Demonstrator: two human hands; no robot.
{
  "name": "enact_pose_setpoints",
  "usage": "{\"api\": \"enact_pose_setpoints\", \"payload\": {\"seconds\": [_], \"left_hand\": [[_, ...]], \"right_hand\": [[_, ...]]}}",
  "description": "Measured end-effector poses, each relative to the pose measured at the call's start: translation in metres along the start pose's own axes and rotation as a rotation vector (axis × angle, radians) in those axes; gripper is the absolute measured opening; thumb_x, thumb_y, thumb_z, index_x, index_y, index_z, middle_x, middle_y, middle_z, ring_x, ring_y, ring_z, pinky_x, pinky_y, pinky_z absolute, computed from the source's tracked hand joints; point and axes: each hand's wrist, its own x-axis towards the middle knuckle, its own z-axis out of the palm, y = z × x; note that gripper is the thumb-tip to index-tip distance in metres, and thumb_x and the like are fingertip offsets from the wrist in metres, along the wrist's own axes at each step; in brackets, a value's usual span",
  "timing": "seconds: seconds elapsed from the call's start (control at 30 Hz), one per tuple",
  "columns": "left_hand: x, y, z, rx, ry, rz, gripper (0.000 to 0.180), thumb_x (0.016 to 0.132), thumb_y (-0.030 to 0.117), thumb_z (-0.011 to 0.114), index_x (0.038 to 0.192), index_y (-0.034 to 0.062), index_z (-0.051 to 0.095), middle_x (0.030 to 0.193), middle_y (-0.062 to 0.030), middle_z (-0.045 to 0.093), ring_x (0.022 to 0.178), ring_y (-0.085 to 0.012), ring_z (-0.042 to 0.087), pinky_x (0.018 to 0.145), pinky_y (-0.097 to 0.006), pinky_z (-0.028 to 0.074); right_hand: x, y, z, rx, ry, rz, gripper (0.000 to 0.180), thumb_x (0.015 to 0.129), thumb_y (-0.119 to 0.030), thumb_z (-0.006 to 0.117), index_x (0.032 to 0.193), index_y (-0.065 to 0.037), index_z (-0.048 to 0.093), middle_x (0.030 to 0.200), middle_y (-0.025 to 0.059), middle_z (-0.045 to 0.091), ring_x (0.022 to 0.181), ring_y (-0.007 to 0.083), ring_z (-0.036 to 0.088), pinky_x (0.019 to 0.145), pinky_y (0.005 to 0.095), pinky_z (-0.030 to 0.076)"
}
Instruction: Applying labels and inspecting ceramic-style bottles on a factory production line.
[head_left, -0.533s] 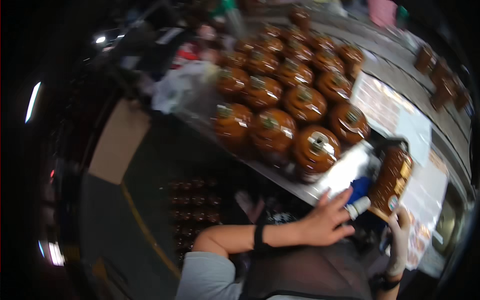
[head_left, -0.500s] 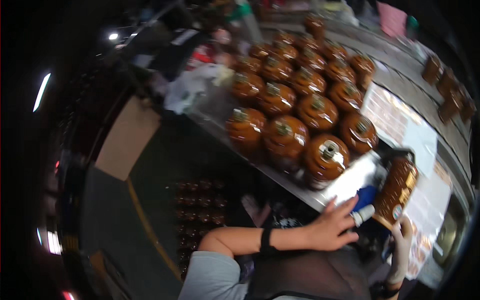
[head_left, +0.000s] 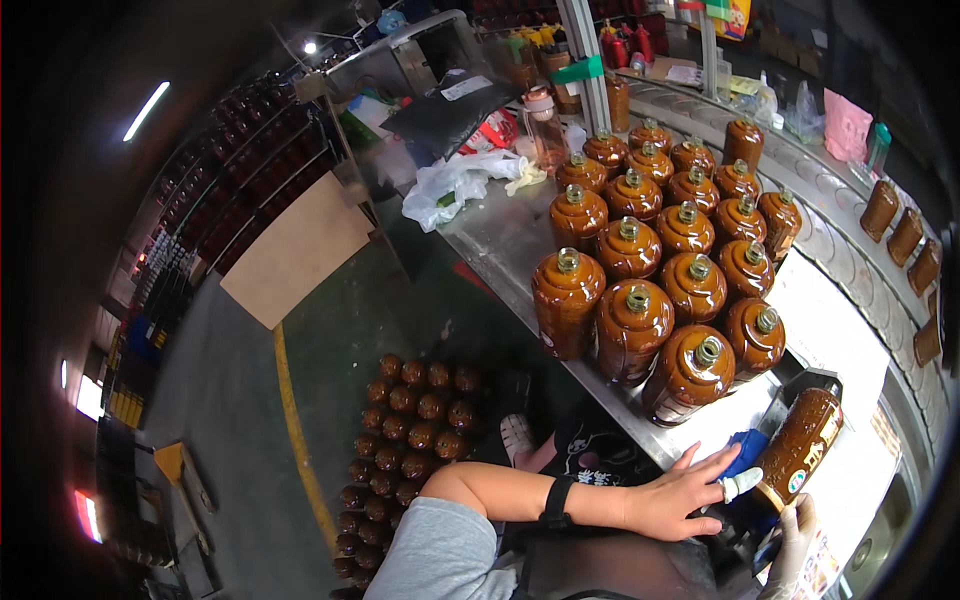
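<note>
A brown glazed bottle [head_left: 806, 446] with gold and white marks lies tilted in a black holder [head_left: 770, 415] at the table's right. My left hand [head_left: 672, 503] reaches over beside the bottle's base, fingers spread and holding nothing; a white cover wraps one fingertip. Just beyond its fingers is a blue pad [head_left: 745, 452]. My right hand [head_left: 795, 545], in a pale glove, is at the bottle's lower end with its fingertips bent together against the edge. Whatever may be between them is hidden. Several upright brown bottles [head_left: 690, 368] with clear glass necks stand in rows beyond.
A curved slatted conveyor [head_left: 815, 222] runs along the right, carrying more brown bottles [head_left: 905, 236]. Printed sheets [head_left: 830, 320] lie beside the holder. A plastic bag [head_left: 455, 190] and a drink bottle [head_left: 543, 128] are at the far left. More bottles [head_left: 415, 430] stand on the floor.
My view has swung and steadied, so the rows of bottles now appear farther right and sharper. My left hand stays spread by the bottle; my right hand remains at its base.
</note>
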Motion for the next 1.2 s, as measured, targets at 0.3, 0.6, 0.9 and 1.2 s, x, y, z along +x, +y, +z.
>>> {"api": "enact_pose_setpoints", "payload": {"seconds": [0.3, 0.6, 0.9, 1.2], "left_hand": [[0.0, -0.007, 0.003, -0.02, 0.009, -0.077, 0.062, 0.093, 0.033, 0.061, 0.142, -0.0016, 0.046, 0.162, -0.0338, 0.006, 0.153, -0.0441, 0.007, 0.114, -0.071, 0.006], [0.004, 0.007, 0.003, 0.07, 0.196, 0.05, 0.051, 0.092, 0.028, 0.064, 0.128, -0.0064, 0.056, 0.162, -0.0332, 0.002, 0.152, -0.0465, 0.01, 0.113, -0.071, 0.007], [0.01, 0.02, -0.002, 0.072, 0.23, 0.124, 0.046, 0.089, 0.024, 0.067, 0.123, -0.0052, 0.06, 0.161, -0.0357, 0.005, 0.151, -0.0489, 0.011, 0.112, -0.072, 0.008], [0.031, 0.038, -0.001, 0.131, 0.281, 0.236, 0.026, 0.084, 0.026, 0.071, 0.09, 0.0014, 0.064, 0.159, -0.0374, 0.01, 0.149, -0.0532, 0.014, 0.113, -0.072, 0.011]], "right_hand": [[0.004, 0.004, 0.006, 0.031, 0.024, -0.024, 0.024, 0.092, -0.031, 0.065, 0.09, -0.009, 0.055, 0.079, -0.0054, 0.049, 0.071, 0.0048, 0.039, 0.062, 0.0204, 0.029], [0.0, 0.005, 0.014, 0.065, 0.046, -0.06, 0.022, 0.092, -0.029, 0.065, 0.09, -0.009, 0.055, 0.079, -0.0051, 0.049, 0.071, 0.0047, 0.04, 0.062, 0.0202, 0.03], [0.001, 0.008, 0.012, 0.078, 0.084, -0.055, 0.021, 0.092, -0.027, 0.065, 0.091, -0.009, 0.055, 0.08, -0.0046, 0.051, 0.072, 0.0049, 0.042, 0.062, 0.0204, 0.031], [0.002, 0.008, 0.005, 0.064, 0.017, -0.013, 0.021, 0.092, -0.027, 0.065, 0.092, -0.008, 0.056, 0.081, -0.0042, 0.051, 0.073, 0.0056, 0.043, 0.064, 0.0209, 0.032]]}}
